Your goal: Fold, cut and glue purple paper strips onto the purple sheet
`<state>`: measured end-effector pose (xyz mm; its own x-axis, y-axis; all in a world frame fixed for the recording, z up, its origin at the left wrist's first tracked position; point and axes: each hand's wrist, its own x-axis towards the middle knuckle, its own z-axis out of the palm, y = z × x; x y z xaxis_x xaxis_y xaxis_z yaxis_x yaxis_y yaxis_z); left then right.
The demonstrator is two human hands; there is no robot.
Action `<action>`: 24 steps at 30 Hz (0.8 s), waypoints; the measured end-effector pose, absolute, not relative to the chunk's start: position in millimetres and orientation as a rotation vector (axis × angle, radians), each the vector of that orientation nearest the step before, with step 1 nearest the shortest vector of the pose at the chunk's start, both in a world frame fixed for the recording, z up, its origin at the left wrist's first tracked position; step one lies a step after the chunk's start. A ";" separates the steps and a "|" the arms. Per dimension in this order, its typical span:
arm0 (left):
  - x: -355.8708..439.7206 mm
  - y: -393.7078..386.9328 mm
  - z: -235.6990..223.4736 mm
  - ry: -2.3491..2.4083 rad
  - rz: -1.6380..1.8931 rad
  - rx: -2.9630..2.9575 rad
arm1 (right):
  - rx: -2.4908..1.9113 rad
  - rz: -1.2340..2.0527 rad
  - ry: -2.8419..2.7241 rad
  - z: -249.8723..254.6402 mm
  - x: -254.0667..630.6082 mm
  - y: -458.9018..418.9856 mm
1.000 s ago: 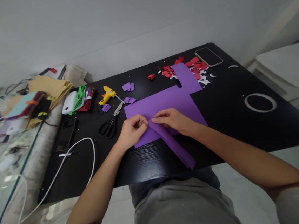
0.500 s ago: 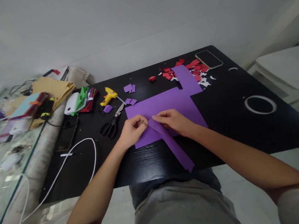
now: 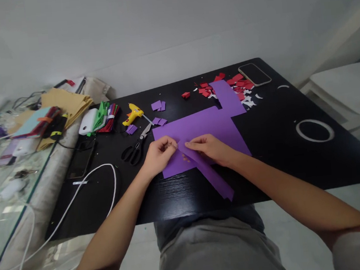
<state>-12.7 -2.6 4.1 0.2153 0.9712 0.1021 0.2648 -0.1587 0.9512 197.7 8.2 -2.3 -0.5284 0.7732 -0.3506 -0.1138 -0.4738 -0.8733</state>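
A long folded purple paper strip [image 3: 210,175] slants from between my hands down past the table's front edge side. My left hand [image 3: 161,154] is closed in a pinch at the strip's upper end. My right hand [image 3: 209,148] grips the same end from the other side, thumb on top and fingers partly hidden behind the paper. Under both hands lies a large purple paper sheet [image 3: 231,134]. Another purple piece [image 3: 227,96] overlaps its far right corner. Black-handled scissors [image 3: 133,152] rest left of the sheet, near small purple paper squares [image 3: 158,121].
A yellow glue gun [image 3: 132,113] lies beyond the scissors. Red paper pieces [image 3: 238,81] and white scraps sit at the back, by a phone [image 3: 255,74]. A white ring [image 3: 315,130] is on the right. At left are a white cable [image 3: 113,179] and bundled coloured papers [image 3: 103,117].
Both hands stay almost in place on the strip. Its free lower end swings and tilts slightly, and some fingers now show beneath it. The view shifts a little.
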 end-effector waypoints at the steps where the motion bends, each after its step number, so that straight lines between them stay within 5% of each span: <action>1: -13.6 -2.0 4.6 1.186 1.002 1.599 | -1.039 2.008 -1.159 -3.3 197.6 8.0; 12: -12.0 -3.6 0.5 1.150 0.842 1.525 | -1.025 1.876 -1.354 -10.5 196.6 3.0; 24: -24.0 6.9 5.9 1.308 1.180 1.351 | -1.023 2.030 -1.198 -1.3 192.6 0.7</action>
<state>-24.0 6.9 5.9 -0.0101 0.9987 0.0495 0.1520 -0.0474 0.9872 192.6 0.7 -1.3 -0.5492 0.7693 -0.3265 -0.0858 -0.4405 -0.8936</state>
